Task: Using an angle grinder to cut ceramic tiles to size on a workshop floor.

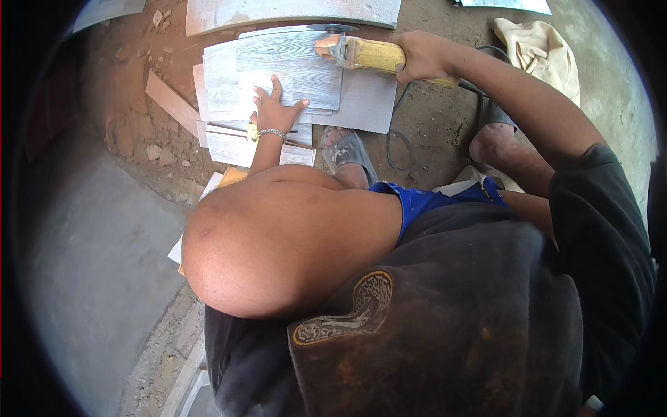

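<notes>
My right hand (424, 57) is wrapped round the rear of a yellow angle grinder (372, 55). The grinder's cutting disc (333, 28) lies over the far edge of a grey wood-grain tile (292, 62); whether it touches the tile I cannot tell. Fingers spread, my left hand (276, 111) rests on the near part of that tile. Other tiles are stacked beneath it, among them a plain grey one (375, 104) sticking out to the right. Beside my left wrist, on the tile pieces, is a small yellow tool (252, 132), perhaps a tape measure.
A pale slab (292, 14) lies beyond the tiles. Narrow tile offcuts (172, 103) and broken bits are on the dirt at left. The grinder's black cable (396, 149) loops near my sandalled foot (346, 149). A cream cloth (538, 59) lies at the far right.
</notes>
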A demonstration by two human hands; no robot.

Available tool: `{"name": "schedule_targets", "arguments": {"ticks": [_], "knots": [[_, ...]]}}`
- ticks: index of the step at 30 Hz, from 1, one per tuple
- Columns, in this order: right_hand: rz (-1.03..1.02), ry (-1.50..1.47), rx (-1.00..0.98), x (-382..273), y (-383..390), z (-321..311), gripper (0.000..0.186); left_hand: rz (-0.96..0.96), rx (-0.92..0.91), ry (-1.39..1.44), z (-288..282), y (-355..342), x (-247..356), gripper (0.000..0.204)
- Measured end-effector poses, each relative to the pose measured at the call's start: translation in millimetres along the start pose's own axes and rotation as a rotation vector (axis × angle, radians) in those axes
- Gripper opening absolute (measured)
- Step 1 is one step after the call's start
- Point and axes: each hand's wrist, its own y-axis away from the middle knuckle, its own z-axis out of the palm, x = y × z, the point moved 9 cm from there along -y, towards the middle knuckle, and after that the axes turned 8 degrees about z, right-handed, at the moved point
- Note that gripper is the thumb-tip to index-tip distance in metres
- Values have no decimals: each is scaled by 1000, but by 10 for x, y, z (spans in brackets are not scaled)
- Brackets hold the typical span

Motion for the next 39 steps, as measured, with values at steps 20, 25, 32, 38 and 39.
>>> {"name": "schedule_targets", "arguments": {"ticks": [20,25,32,38,39], "knots": [[-29,84,31,-324,-399,73,63,5,12,12,2,-7,-9,113],[-9,62,41,-252,-390,99,54,18,40,-4,-4,-11,-26,112],[-5,28,37,-200,-221,40,50,0,10,11,2,15,-21,114],[26,28,17,-69,-98,17,48,-3,8,29,1,-8,-9,114],[27,28,19,-41,-74,11,48,0,9,29,0,-8,-4,114]]}}
